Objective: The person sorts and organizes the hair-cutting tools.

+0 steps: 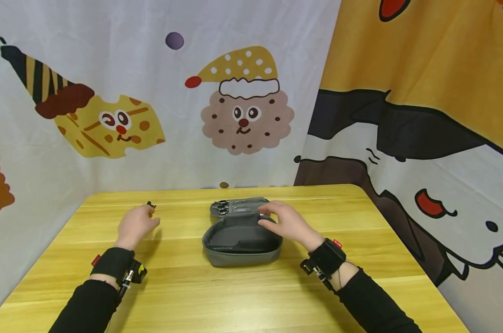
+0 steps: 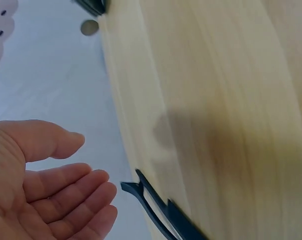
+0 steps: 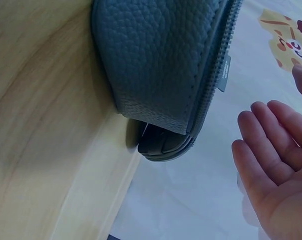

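A grey zip case (image 1: 243, 259) stands unzipped on the table, its lid (image 1: 247, 203) folded back. Small scissors (image 1: 223, 206) and slim metal tools are tucked into that lid. Over the case's right rim hovers my right hand (image 1: 286, 222), fingers loosely bent, holding nothing. In the right wrist view the pebbled side of the case (image 3: 156, 60) shows beside this hand (image 3: 276, 160). At the left, my left hand (image 1: 137, 225) is near a small black forked item (image 2: 156, 210) on the table. Its fingers and thumb (image 2: 55, 142) are apart, with nothing between them.
The yellow wood-grain table (image 1: 185, 296) runs back to a curtain (image 1: 151, 27) printed with cartoon figures. Each wrist wears a black strap with a small camera mount (image 1: 132, 273).
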`<state>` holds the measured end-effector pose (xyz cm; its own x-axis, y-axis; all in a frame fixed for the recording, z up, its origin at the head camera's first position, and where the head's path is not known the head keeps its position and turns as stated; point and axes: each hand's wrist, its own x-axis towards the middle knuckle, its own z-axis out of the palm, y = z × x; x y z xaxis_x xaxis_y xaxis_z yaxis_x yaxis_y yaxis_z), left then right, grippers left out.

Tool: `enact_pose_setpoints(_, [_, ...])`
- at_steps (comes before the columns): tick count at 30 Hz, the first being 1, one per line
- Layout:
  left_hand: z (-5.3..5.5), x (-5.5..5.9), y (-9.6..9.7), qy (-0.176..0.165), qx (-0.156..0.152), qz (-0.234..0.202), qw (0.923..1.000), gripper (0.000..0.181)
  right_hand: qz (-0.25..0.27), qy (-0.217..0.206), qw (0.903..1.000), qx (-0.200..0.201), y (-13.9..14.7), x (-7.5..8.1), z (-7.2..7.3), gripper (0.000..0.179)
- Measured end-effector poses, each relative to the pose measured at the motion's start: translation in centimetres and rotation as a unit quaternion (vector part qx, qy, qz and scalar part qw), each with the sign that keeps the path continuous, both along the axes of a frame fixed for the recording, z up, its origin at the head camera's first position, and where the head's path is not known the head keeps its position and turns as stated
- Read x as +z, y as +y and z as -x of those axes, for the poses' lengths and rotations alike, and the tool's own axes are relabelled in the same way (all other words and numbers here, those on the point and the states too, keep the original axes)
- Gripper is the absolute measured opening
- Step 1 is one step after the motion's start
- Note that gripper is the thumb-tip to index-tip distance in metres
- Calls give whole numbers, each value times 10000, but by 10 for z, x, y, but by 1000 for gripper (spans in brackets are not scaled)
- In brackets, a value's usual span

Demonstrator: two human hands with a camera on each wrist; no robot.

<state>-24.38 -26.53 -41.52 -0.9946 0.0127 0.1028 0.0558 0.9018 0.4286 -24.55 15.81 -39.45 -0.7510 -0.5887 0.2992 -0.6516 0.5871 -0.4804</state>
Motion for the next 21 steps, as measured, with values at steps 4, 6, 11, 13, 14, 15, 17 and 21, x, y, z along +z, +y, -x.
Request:
enact_pose_setpoints(4, [6, -2, -4, -144, 277, 37, 9995, 16, 103, 86, 9999, -38, 0, -1, 2, 37])
enact_pose_setpoints(6, [8, -3, -5, -242, 410, 78, 9988, 14, 146, 56, 9998, -78, 0, -1, 2, 36])
enact_pose_setpoints(11, [13, -8, -8, -357, 551, 195, 9977, 15, 192, -30, 9997, -118, 1, 0, 1, 36])
enact_pose_setpoints(13, [16, -11, -8, -362, 576, 251, 9974, 14, 203, 7, 9998, -86, 1, -1, 1, 36])
enact_pose_setpoints(14, [17, -13, -9, -350, 599, 283, 9972, 14, 210, 30, 9998, -65, 1, -1, 1, 36])
enact_pose_setpoints(15, [18, -14, -9, -349, 630, 318, 9969, 13, 211, 58, 9998, -42, 1, -2, 1, 37])
enact_pose_setpoints(17, [20, -16, -9, -348, 700, 406, 9961, 15, 208, 130, 9997, -6, 1, -3, 1, 37])
enact_pose_setpoints(21, [23, -18, -11, -491, 803, 550, 9940, 18, 201, 201, 9996, 12, 0, -4, 2, 37])
